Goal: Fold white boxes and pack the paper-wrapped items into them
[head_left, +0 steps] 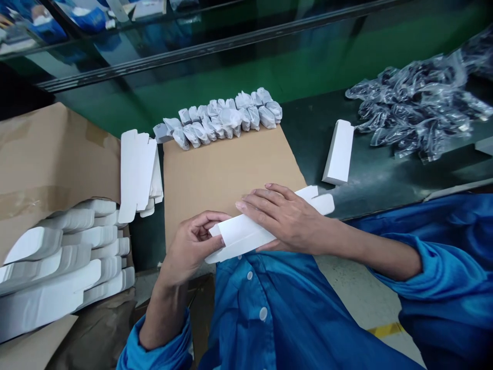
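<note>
A white paper carton (246,237), long and narrow with end flaps, lies slantwise in front of my body over the near edge of the cardboard sheet. My left hand (192,244) is closed on its left end, with the thumb at the flap and the fingers curled behind. Across its right half lies my right hand (283,218), fingers stretched over the top and thumb on the near side, gripping it. White flaps (323,201) stick out past my right wrist. Under the hands, the brown cardboard sheet (227,172) covers part of the dark green table.
Several small wrapped pieces (219,121) line the sheet's far edge. One formed white box (339,153) stands to the right, near a heap of clear-bagged dark items (427,105). Flat white cartons (138,169) lie at left, beside a brown box (57,159) and more stacked cartons (73,246).
</note>
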{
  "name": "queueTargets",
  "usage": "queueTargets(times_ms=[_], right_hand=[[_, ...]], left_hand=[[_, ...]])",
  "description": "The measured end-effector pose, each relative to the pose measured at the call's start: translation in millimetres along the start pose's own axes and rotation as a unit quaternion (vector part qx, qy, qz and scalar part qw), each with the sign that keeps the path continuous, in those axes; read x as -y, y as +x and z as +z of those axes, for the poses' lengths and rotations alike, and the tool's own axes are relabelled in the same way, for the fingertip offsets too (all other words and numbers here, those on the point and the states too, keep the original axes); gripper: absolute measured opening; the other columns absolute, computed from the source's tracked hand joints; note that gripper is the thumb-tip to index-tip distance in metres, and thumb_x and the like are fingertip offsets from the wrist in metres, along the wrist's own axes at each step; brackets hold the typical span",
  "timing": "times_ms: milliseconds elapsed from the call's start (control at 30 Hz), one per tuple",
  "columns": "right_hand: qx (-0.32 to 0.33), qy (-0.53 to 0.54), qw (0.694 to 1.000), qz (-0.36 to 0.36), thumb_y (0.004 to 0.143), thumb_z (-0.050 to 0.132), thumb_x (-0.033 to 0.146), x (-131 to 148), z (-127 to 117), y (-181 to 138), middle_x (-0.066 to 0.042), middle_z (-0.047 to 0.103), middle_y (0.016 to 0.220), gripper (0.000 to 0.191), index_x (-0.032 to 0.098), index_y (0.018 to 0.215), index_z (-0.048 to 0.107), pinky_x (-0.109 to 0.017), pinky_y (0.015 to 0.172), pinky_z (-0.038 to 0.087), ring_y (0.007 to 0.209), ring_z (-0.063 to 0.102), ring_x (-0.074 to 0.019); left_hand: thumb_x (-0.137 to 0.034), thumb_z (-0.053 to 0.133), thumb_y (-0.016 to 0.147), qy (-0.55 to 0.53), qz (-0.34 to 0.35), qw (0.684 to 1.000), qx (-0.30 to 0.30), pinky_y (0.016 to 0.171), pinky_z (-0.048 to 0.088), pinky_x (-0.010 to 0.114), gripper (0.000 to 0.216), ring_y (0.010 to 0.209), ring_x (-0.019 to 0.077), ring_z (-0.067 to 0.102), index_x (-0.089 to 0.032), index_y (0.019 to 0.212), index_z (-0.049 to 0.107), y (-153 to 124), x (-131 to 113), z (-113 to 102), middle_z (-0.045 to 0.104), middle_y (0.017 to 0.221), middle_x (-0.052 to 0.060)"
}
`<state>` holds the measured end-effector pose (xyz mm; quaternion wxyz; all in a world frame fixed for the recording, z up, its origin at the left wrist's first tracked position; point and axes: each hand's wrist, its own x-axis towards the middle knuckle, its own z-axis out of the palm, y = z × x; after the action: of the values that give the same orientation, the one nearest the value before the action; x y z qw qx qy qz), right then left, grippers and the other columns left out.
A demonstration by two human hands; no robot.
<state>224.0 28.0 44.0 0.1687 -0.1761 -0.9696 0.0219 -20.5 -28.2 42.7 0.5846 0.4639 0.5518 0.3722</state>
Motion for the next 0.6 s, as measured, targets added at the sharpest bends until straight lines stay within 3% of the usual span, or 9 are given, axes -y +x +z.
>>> queueTargets(times_ms=[133,267,367,500,600], right_hand=[[-0.033,-0.057,0.998,-0.025,0.097,0.048,0.032,3.9,0.4,3.6,-0.024,0.065,0.115,0.053,-0.004,0.135,0.045,-0.045,0.081,0.047,0.099,0.061,-0.0297],[-0.046,-0.134,0.990,-0.013,0.099,0.042,0.023,10.6,1.1,8.3,-0.017,0.068,0.102,0.038,0.000,0.128,0.052,-0.037,0.068,0.045,0.083,0.062,-0.0235],[-0.082,-0.165,0.983,-0.013,0.100,0.042,0.017,12.5,5.4,8.5,-0.012,0.067,0.094,0.031,0.002,0.123,0.055,-0.033,0.066,0.043,0.078,0.062,-0.0183],[-0.118,-0.180,0.977,-0.009,0.099,0.047,0.018,13.4,6.9,6.5,-0.006,0.066,0.083,0.026,0.004,0.115,0.062,-0.029,0.060,0.042,0.070,0.060,-0.0143],[-0.126,-0.193,0.973,-0.003,0.101,0.045,0.024,17.9,2.3,7.5,-0.010,0.069,0.106,0.033,0.008,0.125,0.061,-0.033,0.078,0.049,0.089,0.065,-0.0175]], left_hand=[[-0.028,0.080,0.067,0.058,-0.010,0.998,0.002,0.056,0.054,0.018,0.032,0.068,0.0146,0.068,-0.017,0.097,0.075,-2.0,-3.7,5.5,0.076,0.084,0.005],[-0.028,0.077,0.064,0.161,0.000,0.985,-0.068,0.046,0.048,0.015,0.023,0.053,0.0098,0.060,-0.019,0.086,0.077,-4.7,-4.6,2.7,0.074,0.076,0.002],[-0.032,0.078,0.063,0.206,0.005,0.973,-0.102,0.042,0.045,0.015,0.023,0.048,0.0083,0.055,-0.021,0.083,0.078,-5.0,1.9,-0.2,0.073,0.071,0.000],[-0.035,0.078,0.065,0.212,0.042,0.967,-0.139,0.047,0.048,0.016,0.018,0.058,0.0113,0.062,-0.022,0.078,0.078,-6.1,10.2,-2.0,0.074,0.075,0.000],[-0.039,0.082,0.059,0.241,0.062,0.953,-0.173,0.048,0.050,0.019,0.021,0.062,0.0148,0.064,-0.023,0.072,0.076,-9.2,13.4,-12.9,0.074,0.073,-0.001]])
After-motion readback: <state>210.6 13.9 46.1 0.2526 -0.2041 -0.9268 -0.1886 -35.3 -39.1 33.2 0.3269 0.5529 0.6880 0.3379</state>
